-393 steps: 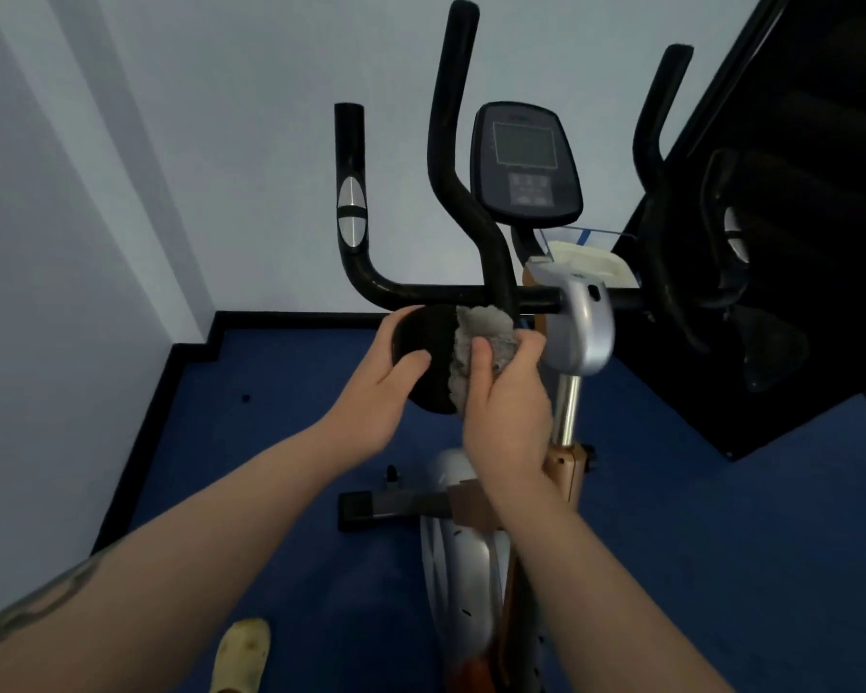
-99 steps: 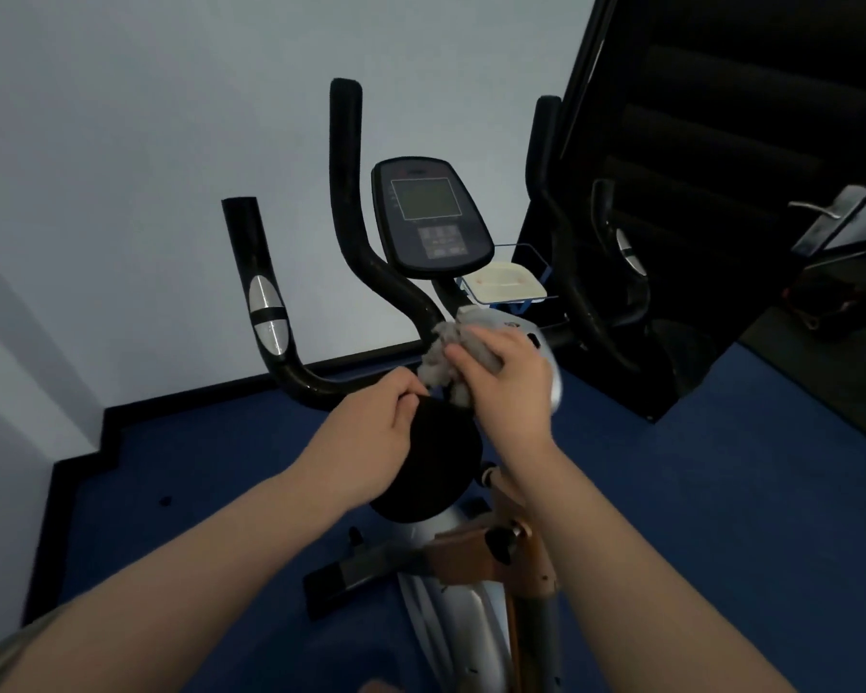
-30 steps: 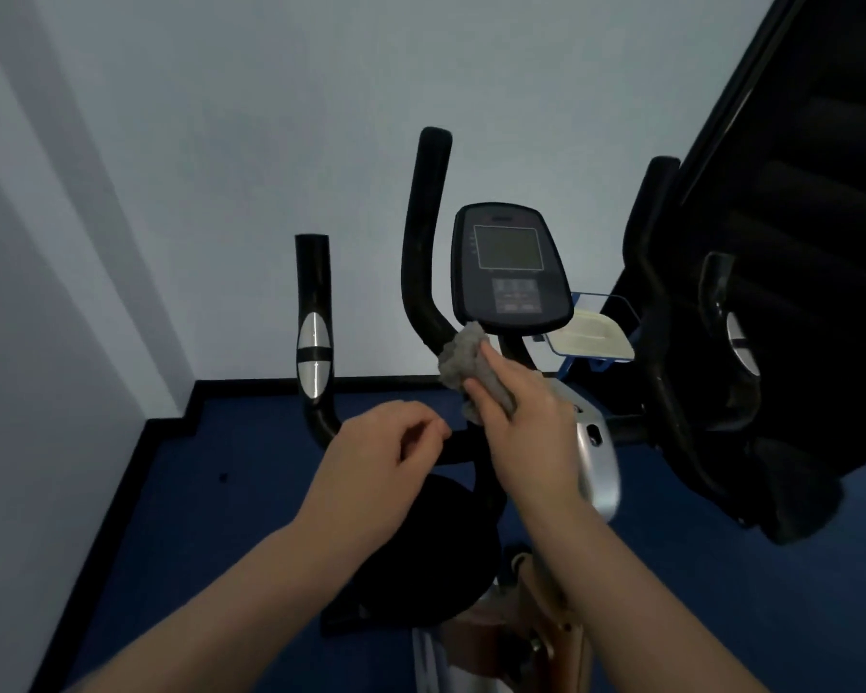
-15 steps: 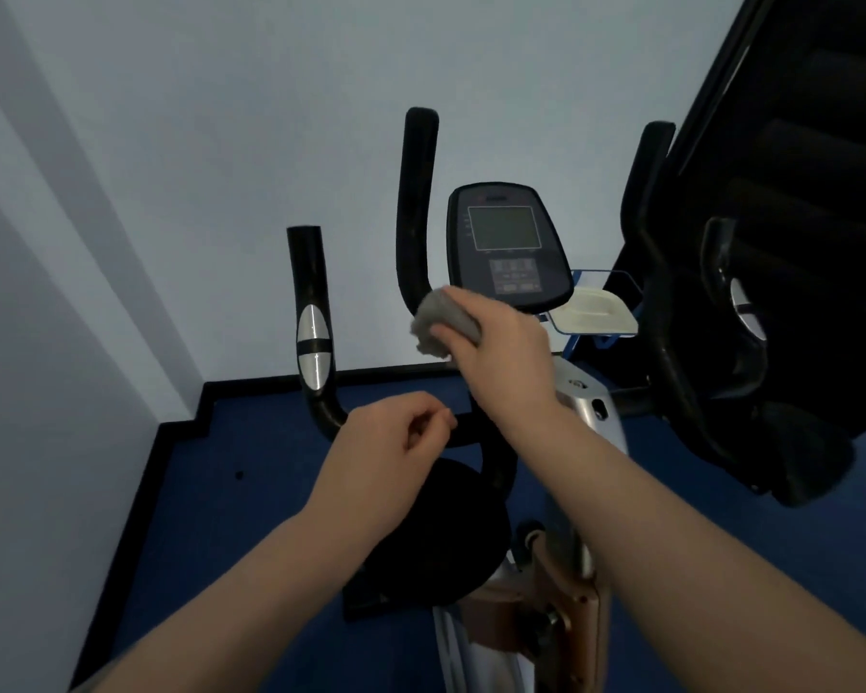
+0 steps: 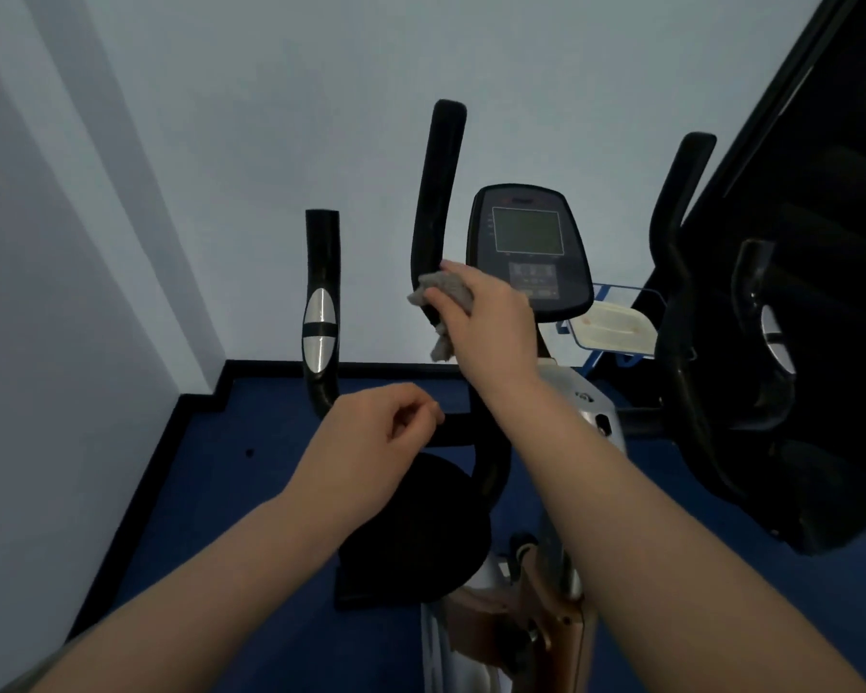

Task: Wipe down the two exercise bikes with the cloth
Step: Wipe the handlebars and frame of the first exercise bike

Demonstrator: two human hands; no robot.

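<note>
Right hand (image 5: pixel 491 325) is pinching the grey cloth (image 5: pixel 443 297) around the inner handlebar (image 5: pixel 433 202); fingers curled. Left hand (image 5: pixel 376 437) is hovering, loosely curled, empty. Next probably rubbing upward, above the fingers.

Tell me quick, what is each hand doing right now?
Left hand: fingers loosely curled, holding nothing.
Right hand: grips crumpled grey cloth against the black upright handlebar.

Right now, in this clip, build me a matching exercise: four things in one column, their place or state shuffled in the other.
Things:
1. cloth
2. left hand
3. console
4. seat

States:
A. loosely curled, holding nothing
B. pressed against the tall inner handlebar by the right hand
C. black, below the left hand
D. screen dark, right of the cloth

Pairs: 1-B, 2-A, 3-D, 4-C
</note>
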